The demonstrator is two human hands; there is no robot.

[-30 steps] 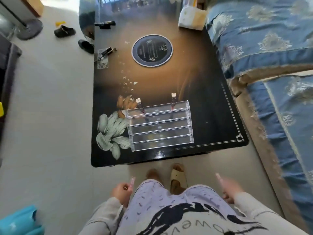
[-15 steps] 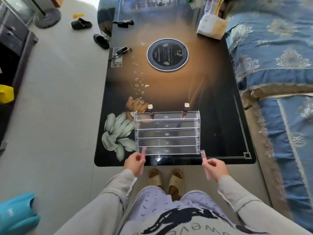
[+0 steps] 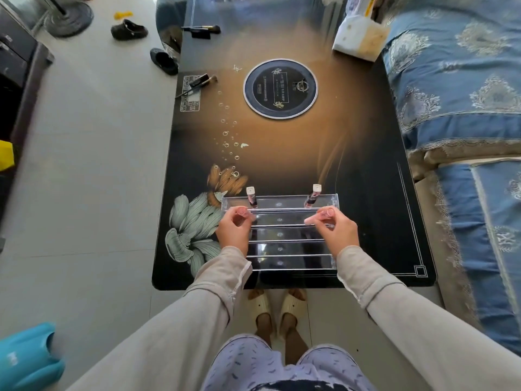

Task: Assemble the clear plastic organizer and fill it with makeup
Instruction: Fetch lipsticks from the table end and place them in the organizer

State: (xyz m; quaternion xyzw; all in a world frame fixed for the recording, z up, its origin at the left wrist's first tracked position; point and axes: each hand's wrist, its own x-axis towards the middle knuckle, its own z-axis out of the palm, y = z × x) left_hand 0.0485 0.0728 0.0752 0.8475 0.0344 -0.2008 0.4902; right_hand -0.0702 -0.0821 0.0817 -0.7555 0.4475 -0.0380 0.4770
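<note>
Head: left hand (image 3: 235, 232), right hand (image 3: 337, 232) fingers (image 3: 312, 220) pinch tubes (image 3: 328, 212) over organizer (image 3: 291, 249).

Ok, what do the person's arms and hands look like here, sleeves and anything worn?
Both arms are in long, loose, pale beige-grey sleeves. The left sleeve and right sleeve are plain, with a stitched hem at the cuff. The left hand and right hand are bare: no gloves or rings show.

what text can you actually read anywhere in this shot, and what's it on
Nothing is sharp enough to quote.
On the round black disc on the table: white lettering, too small to read.
On the printed control panel at the table's left edge: tiny symbols, unreadable.
On the white package at the far end: print blurred.
On the two makeup tubes in the organizer: no legible label.
</note>
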